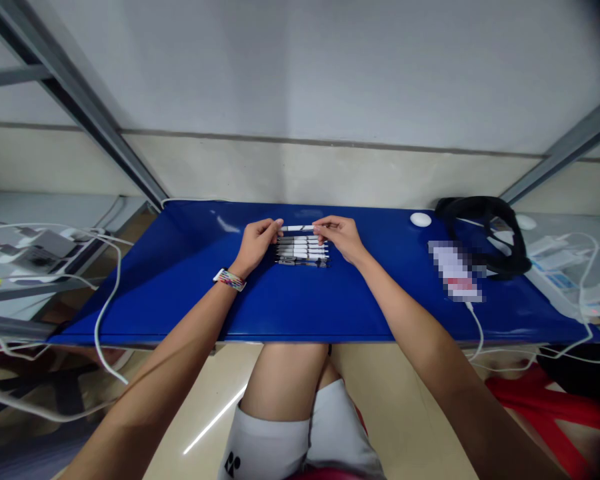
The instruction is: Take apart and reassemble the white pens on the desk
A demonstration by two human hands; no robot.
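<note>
A white pen (298,229) with dark marks is held level between my two hands, just beyond a row of pens. My left hand (259,241) pinches its left end, and my right hand (341,235) pinches its right end with thumb and fingers. Directly below, several white pens (303,250) lie side by side on the blue tabletop (310,303), parallel to the held one. The nearest pen in the row (301,262) looks darker and partly clear. My fingertips cover both ends of the held pen.
On the right lie a blurred-out phone (455,272) with a white cable, a black strap or headset (517,250) and a white round object (421,219). White chargers and cables (43,252) are on a grey surface at the left. Grey metal posts flank the table.
</note>
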